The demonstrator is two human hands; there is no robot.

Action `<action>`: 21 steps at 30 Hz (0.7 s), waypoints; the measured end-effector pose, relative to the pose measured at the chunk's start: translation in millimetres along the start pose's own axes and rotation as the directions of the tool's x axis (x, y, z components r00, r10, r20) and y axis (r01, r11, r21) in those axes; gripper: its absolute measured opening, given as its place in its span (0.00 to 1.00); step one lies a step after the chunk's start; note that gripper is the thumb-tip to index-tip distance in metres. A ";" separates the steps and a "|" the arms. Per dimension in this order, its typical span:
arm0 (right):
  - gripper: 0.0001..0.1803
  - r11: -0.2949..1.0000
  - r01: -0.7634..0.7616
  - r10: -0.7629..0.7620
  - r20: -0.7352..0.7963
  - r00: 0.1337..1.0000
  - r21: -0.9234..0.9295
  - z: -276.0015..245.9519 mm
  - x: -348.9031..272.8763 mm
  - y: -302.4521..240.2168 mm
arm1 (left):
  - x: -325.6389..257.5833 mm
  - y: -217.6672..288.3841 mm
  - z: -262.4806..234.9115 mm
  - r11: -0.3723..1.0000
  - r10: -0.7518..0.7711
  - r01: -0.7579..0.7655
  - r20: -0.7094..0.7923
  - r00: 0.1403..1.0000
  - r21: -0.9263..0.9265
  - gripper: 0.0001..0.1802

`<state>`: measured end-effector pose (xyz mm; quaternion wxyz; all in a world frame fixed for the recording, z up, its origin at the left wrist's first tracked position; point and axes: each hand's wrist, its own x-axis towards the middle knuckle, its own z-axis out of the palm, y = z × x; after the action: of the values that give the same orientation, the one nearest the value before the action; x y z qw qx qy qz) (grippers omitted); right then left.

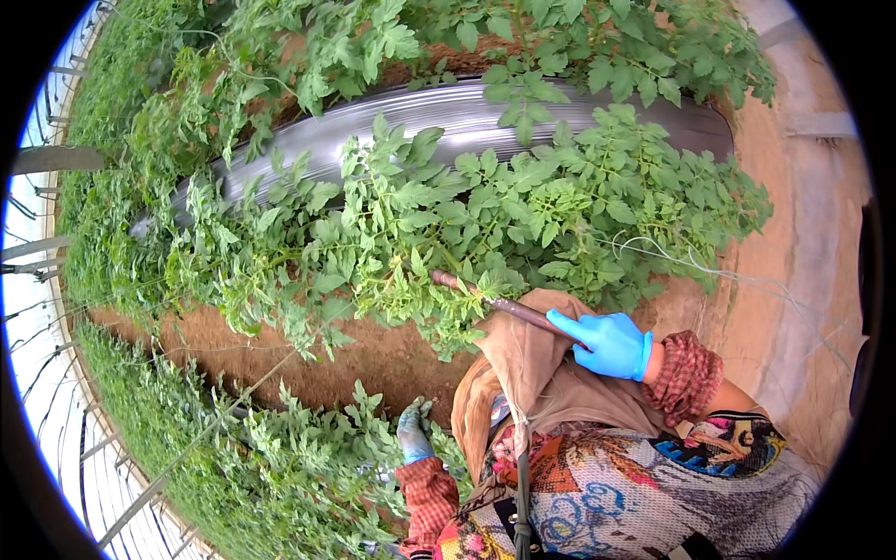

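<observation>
My right hand [611, 345], in a bright blue glove, is wrapped round a dark brown rod [527, 314], with the index finger stretched along it. The rod's far end, paler and reddish, reaches in among the leaves of a tomato plant [411, 201]. Whether it touches a stem is hidden by the foliage. Lower and to the left, my left hand [414, 431] hangs over the soil in a soiled bluish glove. Its fingers look loosely apart, and I see nothing in them. A beige cloth bag [546, 341] hangs at my front, beneath the rod.
Shiny dark plastic mulch [420, 117] covers the bed behind the plants. Another row of plants [308, 476] grows at the lower left, across a bare soil strip [299, 359]. Thin pale string [691, 266] trails to the right, over the sandy path [747, 317].
</observation>
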<state>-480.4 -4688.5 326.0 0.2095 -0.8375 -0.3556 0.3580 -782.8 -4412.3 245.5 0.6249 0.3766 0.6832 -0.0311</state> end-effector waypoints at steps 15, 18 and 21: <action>0.28 0.981 0.099 -0.087 0.073 0.994 -0.167 -36.1 27.5 -4.7 | 7.3 -0.9 5.1 0.996 -0.050 0.050 -0.003 0.999 -0.070 0.13; 0.28 0.974 0.115 -0.095 0.107 0.990 -0.193 -41.0 30.2 -6.4 | 8.5 1.1 1.4 0.998 -0.038 0.038 0.002 0.999 -0.055 0.13; 0.30 0.963 0.160 -0.146 0.076 0.986 -0.218 -40.2 31.2 -0.9 | 13.7 12.7 2.1 0.997 -0.015 0.012 -0.038 0.999 -0.075 0.14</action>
<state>-435.4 -4668.5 338.9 0.1305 -0.8147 -0.4633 0.3233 -773.2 -4397.8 238.5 0.6252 0.3486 0.6983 -0.0025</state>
